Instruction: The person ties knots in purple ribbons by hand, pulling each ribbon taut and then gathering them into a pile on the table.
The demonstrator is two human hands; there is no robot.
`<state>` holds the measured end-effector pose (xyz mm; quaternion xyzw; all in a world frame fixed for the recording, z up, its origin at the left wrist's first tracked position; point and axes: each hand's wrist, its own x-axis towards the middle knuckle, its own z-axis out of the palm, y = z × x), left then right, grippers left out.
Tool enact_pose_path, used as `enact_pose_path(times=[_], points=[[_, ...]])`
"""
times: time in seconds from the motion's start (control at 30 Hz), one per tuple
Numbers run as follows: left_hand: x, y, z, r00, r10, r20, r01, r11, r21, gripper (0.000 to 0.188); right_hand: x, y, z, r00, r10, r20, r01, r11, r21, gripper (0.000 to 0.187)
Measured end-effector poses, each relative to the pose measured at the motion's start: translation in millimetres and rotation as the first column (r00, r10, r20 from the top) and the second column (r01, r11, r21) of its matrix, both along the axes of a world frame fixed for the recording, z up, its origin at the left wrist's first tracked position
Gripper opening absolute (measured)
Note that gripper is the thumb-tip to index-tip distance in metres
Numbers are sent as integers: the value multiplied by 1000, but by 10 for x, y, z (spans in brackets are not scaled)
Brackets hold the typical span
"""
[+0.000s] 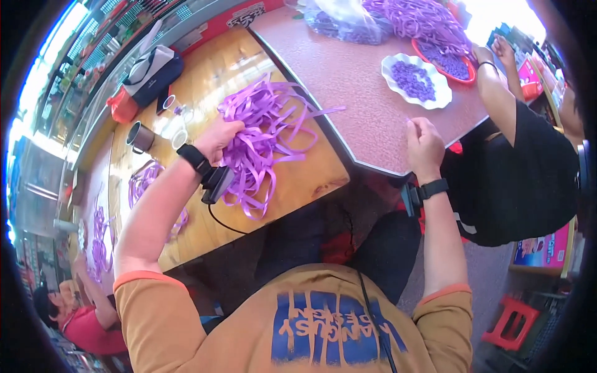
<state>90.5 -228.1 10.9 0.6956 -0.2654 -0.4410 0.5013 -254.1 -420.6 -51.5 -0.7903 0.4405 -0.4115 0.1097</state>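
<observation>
Ochre T-shirt [249, 332], nearest the camera. Left to right thereafter:

Dark metal mug [142, 138], upright on the wooden bench [305, 183]; seemingly set aside, clear of the ribbon.

Smaller purple ribbon bundle [144, 181], same bench, partly behind the left forearm [152, 217].

Left hand [214, 138]: grip drawn together on strands at the heap's left side, perhaps to steady the tangle. Forearm slanting up and inward, elbow bent outward, black wristband [194, 158] about the wrist.

Large purple ribbon heap [261, 137], loose along the wooden bench's right side, probably for easy reach; one end jutting over the pink bench [348, 93].

Scalloped white dish [388, 65], small purple pieces [413, 82] inside, presumably contained against scatter.

Right hand [425, 149]: raised near the pink bench's front edge, forearm nearly vertical, fingertips gathered close; cannot tell whether anything tiny lies between.

Red-rimmed bowl [471, 73], more purple pieces inside, beside a co-worker's hand [482, 55].
</observation>
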Motion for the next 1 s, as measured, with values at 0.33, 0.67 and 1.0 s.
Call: enact_pose_path(times=[0.33, 0.67, 1.0], points=[[-17, 273, 194, 517, -106, 850, -48, 987, 152, 90, 3, -9, -6, 1000, 6, 10, -5, 1000, -20, 18], [-141, -634, 13, -86, -307, 948, 60, 948, 313, 85, 19, -3, 10, 1000, 4, 23, -3, 1000, -25, 17], [462, -1492, -289, 97, -518, 850, 334, 821, 462, 42, -67, -38, -37, 1000, 3, 8, -3, 1000, -13, 20]])
